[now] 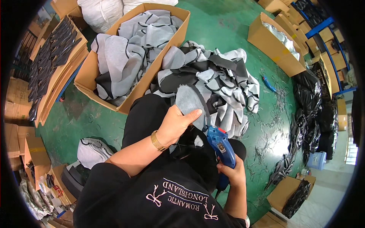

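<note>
My left hand (174,124) pinches a grey fabric piece (189,102) with a dark edge, its thumb lying on the top face. In my right hand (235,171) is a blue handheld electric cutter (222,147), gripped round its body. The cutter's head touches or nearly touches the dark edge of the piece; the exact contact is too small to tell. Just beyond lies a heap of grey and black fabric pieces (228,81) on the floor. A long cardboard box (181,36) full of similar pieces stands to the left of it.
Another blue tool (269,84) lies on the green floor among thin dark scraps (279,100). Black plastic bags (307,91) and an open carton (279,51) stand at right. At left are stacked cardboard sheets (78,57) bearing black pieces, and more grey fabric (91,154).
</note>
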The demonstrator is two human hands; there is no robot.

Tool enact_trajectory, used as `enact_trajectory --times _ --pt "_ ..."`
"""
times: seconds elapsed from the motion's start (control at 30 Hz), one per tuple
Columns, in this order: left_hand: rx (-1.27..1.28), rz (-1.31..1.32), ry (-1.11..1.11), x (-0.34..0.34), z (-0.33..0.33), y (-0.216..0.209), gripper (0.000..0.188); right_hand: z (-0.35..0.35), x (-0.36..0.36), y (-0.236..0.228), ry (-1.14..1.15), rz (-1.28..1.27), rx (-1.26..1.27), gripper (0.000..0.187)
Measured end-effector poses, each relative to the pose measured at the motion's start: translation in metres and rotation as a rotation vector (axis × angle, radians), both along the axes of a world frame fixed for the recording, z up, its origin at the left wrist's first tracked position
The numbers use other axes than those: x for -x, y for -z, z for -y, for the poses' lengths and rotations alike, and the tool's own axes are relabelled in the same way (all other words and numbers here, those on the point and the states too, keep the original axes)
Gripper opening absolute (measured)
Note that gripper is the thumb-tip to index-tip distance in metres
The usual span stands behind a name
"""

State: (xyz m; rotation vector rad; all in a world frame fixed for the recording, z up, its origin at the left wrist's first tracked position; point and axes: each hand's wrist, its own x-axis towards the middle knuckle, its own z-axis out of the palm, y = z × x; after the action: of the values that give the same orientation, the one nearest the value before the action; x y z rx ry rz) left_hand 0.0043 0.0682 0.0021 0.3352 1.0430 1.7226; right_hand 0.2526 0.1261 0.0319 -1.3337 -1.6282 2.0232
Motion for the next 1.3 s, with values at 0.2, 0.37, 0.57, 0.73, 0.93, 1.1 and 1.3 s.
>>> enact_trajectory --times 0.2,0.37,0.57,0.73,0.93,1.1,1.3 --pt "-0.004 -0.106 0.005 0.004 0.001 -0.005 0.024 0.001 0.001 -0.004 0.005 0.026 0.027 0.033" --pt "-0.009 -0.197 0.038 0.007 0.004 -0.010 0.024 -0.001 0.000 -0.005 0.017 0.010 0.053 0.033" --pt "-0.002 -0.287 0.084 0.008 0.006 -0.009 0.020 -0.001 0.003 -0.010 0.004 0.017 0.017 0.033" --pt "0.014 -0.386 0.146 0.007 0.010 -0.013 0.021 -0.002 0.005 -0.014 -0.001 0.012 0.012 0.033" --pt "0.025 -0.487 0.140 0.003 0.014 -0.014 0.018 -0.003 0.006 -0.014 0.008 -0.039 0.065 0.032" --pt "0.084 -0.557 0.241 0.007 0.021 -0.012 0.016 -0.004 0.007 -0.009 0.018 -0.059 0.076 0.032" --pt "0.053 -0.592 0.332 0.006 0.025 -0.014 0.017 -0.010 0.019 -0.007 0.033 -0.125 0.087 0.032"
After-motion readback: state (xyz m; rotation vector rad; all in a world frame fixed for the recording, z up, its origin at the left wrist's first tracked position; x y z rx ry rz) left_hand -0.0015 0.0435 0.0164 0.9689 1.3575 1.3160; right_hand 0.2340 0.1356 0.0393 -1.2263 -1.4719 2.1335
